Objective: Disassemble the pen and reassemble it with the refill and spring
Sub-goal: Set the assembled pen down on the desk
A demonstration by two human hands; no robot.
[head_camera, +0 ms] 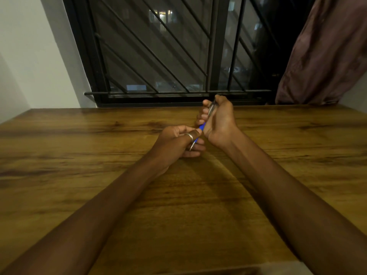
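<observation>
A pen [202,127] with a blue grip section and a clear upper barrel runs diagonally between both hands, above the middle of the wooden table [99,155]. My left hand [176,141], wearing a silver thumb ring, pinches the blue lower end; the metal tip [191,146] pokes out below the thumb. My right hand [217,118] is wrapped around the clear upper barrel [211,109], whose top end shows between the fingers. Refill and spring are hidden inside the pen or by the fingers.
The wooden table stretches wide on both sides of the hands. A barred window [158,56] stands behind its far edge, with a brownish curtain [325,56] hanging at the right and a white wall [29,56] at the left.
</observation>
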